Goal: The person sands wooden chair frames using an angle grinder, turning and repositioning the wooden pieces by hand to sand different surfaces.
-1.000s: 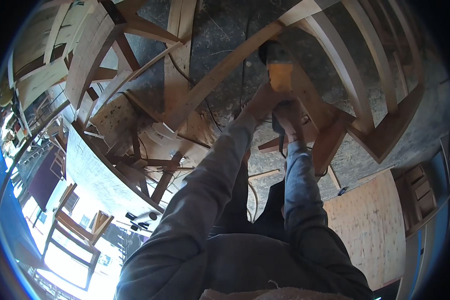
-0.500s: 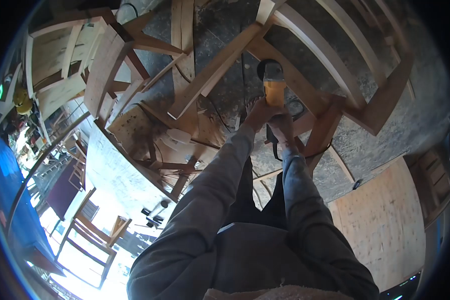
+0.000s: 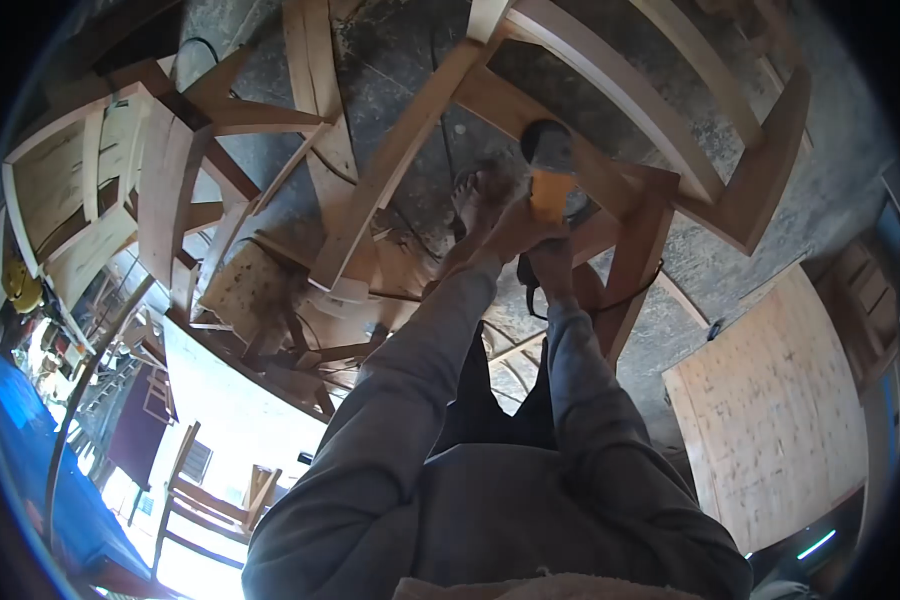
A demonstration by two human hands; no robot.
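Both my hands are wrapped round a yellow angle grinder (image 3: 550, 193) with a grey head and a dark round disc at its far end. My left hand (image 3: 515, 230) grips the side of the yellow body. Farther back, my right hand (image 3: 551, 268) closes on the dark rear part. The disc end lies over a wooden rail (image 3: 595, 165) of a large wooden frame with curved slats (image 3: 610, 90). Whether the disc touches the wood, I cannot tell. A bare foot (image 3: 480, 198) shows just left of my left hand.
Wooden chair frames (image 3: 165, 190) stand on the left. A plywood sheet (image 3: 770, 420) lies at lower right. A black cord (image 3: 648, 287) loops by the frame's leg (image 3: 638, 270). Another chair (image 3: 205, 505) stands in bright light at lower left. A long plank (image 3: 315, 70) lies on the floor.
The wooden frame has shifted left in view. The grinder's disc end has gone from beside the rail to over it. The foot shows more fully. Both hands keep their grip.
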